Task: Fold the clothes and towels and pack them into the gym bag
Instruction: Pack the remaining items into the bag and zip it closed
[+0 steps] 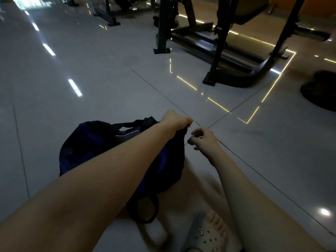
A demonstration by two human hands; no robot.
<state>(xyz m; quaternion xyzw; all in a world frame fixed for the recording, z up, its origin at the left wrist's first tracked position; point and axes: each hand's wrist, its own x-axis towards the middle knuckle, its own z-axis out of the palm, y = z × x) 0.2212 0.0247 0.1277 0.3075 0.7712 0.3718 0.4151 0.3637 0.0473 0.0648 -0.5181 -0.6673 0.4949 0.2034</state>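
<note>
Head view: gym bag [87,142] in left hand [175,120], right hand [204,140] beside, grasp unclear.

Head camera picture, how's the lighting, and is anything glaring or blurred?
Head view: dim overall; ceiling lights glare as bright streaks on the glossy floor tiles; the navy gym bag sinks into near-black shadow; the perforated clog at the bottom edge is smeared by blur.

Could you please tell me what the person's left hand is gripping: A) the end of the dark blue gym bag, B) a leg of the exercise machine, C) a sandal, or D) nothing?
A: the left hand grips the black end of the dark blue gym bag.
</note>
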